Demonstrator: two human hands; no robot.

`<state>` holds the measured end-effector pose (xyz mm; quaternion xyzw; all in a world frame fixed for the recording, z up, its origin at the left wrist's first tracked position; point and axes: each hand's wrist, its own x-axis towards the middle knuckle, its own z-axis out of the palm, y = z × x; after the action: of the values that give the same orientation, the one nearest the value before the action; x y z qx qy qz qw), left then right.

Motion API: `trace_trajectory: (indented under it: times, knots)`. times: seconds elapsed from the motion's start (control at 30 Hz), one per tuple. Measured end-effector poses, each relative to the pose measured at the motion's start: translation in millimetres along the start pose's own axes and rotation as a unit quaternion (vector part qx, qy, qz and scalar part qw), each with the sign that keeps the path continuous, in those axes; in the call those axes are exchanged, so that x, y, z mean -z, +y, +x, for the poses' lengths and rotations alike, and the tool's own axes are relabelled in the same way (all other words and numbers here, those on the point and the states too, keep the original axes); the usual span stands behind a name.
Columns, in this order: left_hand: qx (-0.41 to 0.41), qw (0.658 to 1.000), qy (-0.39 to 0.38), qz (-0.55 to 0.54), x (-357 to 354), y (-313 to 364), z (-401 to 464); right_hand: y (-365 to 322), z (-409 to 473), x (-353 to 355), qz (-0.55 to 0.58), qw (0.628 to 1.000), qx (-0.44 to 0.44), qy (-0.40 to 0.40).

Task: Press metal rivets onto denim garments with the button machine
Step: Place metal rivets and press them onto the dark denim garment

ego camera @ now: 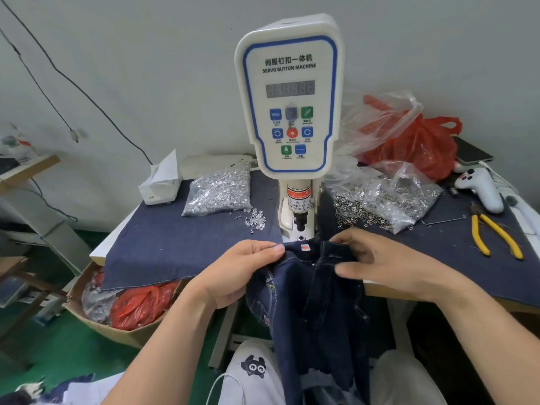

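Note:
A white servo button machine (289, 95) stands at the table's middle, its press head (298, 222) just above the lower die (301, 238). A dark denim garment (315, 302) hangs from the table's front edge into my lap, its waistband just in front of the die. My left hand (242, 270) pinches the waistband's left part between thumb and fingers. My right hand (377, 261) grips the waistband's right part, fingers curled over the fold. A bag of silver rivets (219, 191) lies left of the machine, with loose rivets (255, 220) beside it. A bag of ring-shaped parts (382, 200) lies to the right.
Yellow-handled pliers (493, 235) and a white game controller (482, 187) lie at the table's right. A red plastic bag (415, 144) sits behind them. A tissue box (160, 182) stands at the back left. A cardboard box (96, 317) with red bags sits on the floor left.

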<state>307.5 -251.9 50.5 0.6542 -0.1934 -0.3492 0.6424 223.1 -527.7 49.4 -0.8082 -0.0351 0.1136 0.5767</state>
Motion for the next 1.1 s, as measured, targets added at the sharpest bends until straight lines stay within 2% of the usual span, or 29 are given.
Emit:
trace_trajectory:
  times: [0.13, 0.2, 0.3, 0.4, 0.43, 0.47, 0.53, 0.6, 0.67, 0.73, 0.83, 0.97, 1.1]
  knots:
    - [0.029, 0.999, -0.038, 0.018, -17, 6, 8, -8, 8, -19, -0.168, 0.984, 0.047, 0.018]
    - [0.052, 0.997, -0.048, 0.017, -19, 6, 10, -10, 9, -19, -0.173, 0.982, 0.062, 0.037]
    - [0.062, 0.991, -0.061, 0.106, -10, 7, 6, -8, 6, -9, -0.064, 0.995, 0.063, 0.053]
    - [0.108, 0.936, -0.131, 0.31, 5, 4, 0, -4, 1, -1, 0.087, 0.995, 0.013, 0.037]
    - [0.122, 0.92, -0.144, 0.342, 10, 0, -1, -2, 0, 1, 0.122, 0.992, 0.0, 0.038]
    - [0.119, 0.922, -0.14, 0.339, 14, -5, -1, 0, -1, 3, 0.154, 0.987, -0.011, 0.044]
    - [0.079, 0.958, -0.098, 0.258, 20, -15, -2, 5, -2, 7, 0.179, 0.982, -0.016, 0.049]
    - [0.041, 0.987, -0.038, 0.149, 23, -23, -2, 10, -4, 13, 0.133, 0.99, -0.009, 0.054]
    - [0.016, 0.998, 0.002, 0.067, 22, -25, -1, 13, -5, 17, 0.069, 0.997, 0.005, 0.045]
    - [-0.002, 1.0, 0.024, 0.016, 19, -23, 3, 13, -6, 20, 0.068, 0.997, 0.005, 0.031]
    - [-0.011, 0.997, 0.047, -0.058, 17, -19, 6, 13, -3, 22, 0.132, 0.991, 0.001, -0.01]
    - [-0.007, 0.992, 0.042, -0.122, 15, -18, 8, 14, 0, 22, 0.15, 0.988, -0.019, -0.041]
    - [-0.015, 0.979, 0.021, -0.204, 10, -17, 11, 11, 5, 18, 0.173, 0.983, -0.067, 0.0]
